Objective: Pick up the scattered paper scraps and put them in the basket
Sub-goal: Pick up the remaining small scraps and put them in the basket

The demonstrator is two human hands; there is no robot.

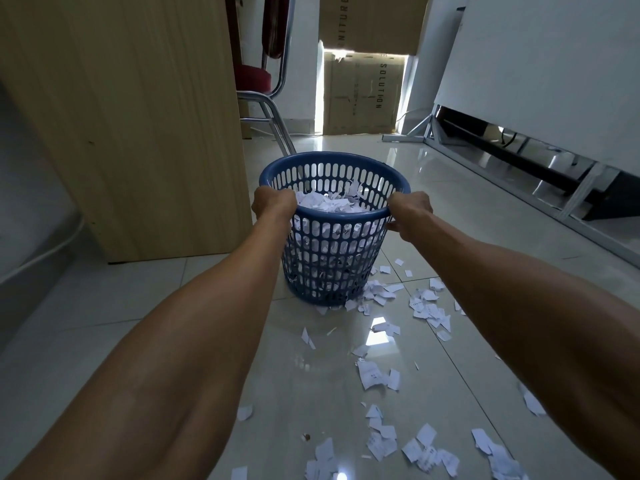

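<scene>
Basket (pixel 334 237), gripped at opposite rim sides by both hands (pixel 273 202) (pixel 410 211), presumably for repositioning beside floor scraps (pixel 377 375).

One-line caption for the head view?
Both hands, left hand and right hand, grip the basket rim; scraps litter the floor.

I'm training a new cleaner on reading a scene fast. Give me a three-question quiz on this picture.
1. True or false: both hands grip the rim of the blue basket.
2. Where do most loose paper scraps lie?
A. on the red chair
B. on the tiled floor, near and right of the basket
C. on the wooden panel
3. Fill in: the basket already holds ____.

Key
1. True: the left hand and right hand each clasp the rim on opposite sides.
2. B.
3. Paper scraps, piled nearly to the rim.
</scene>
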